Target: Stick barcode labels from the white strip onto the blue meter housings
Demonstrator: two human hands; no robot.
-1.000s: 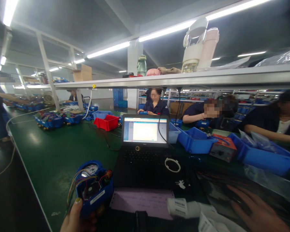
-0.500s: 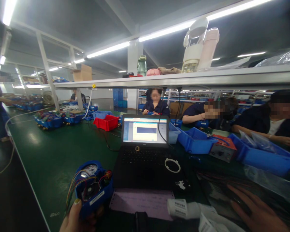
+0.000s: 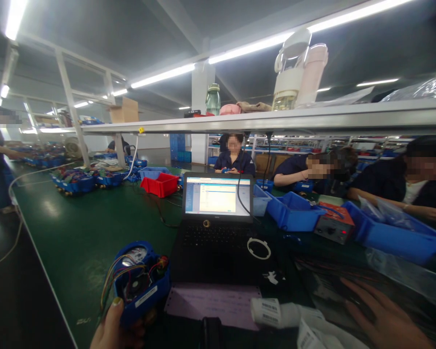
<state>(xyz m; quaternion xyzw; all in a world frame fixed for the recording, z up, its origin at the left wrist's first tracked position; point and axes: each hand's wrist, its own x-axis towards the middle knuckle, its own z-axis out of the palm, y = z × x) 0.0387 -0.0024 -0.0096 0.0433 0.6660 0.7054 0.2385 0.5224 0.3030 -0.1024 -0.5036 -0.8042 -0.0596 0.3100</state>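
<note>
My left hand [image 3: 112, 327] grips the near end of a blue plastic housing [image 3: 145, 295], thumb on its rim. Coloured wires loop out over the housing's left side, and a round dark part sits inside beside a white label strip. At the lower right, my right hand [image 3: 385, 312] lies over a dark computer mouse [image 3: 361, 305], fingers along its sides. Between the hands stands an open laptop [image 3: 218, 247], its screen lit with a pale form. A white ring [image 3: 259, 248] and a small brass-coloured part rest on the laptop.
A pink sheet [image 3: 210, 305] and a roll of barcode labels [image 3: 267, 311] lie before the laptop. Blue bins [image 3: 294, 213], a red bin [image 3: 160, 184] and an orange-faced box [image 3: 334, 225] stand behind. A shelf [image 3: 218, 125] with bottles crosses above; several co-workers sit beyond.
On the laptop screen the dark blue block has shrunk to a thin blue line. A red light now glows on the orange-faced box. Both hands stay almost in place.
</note>
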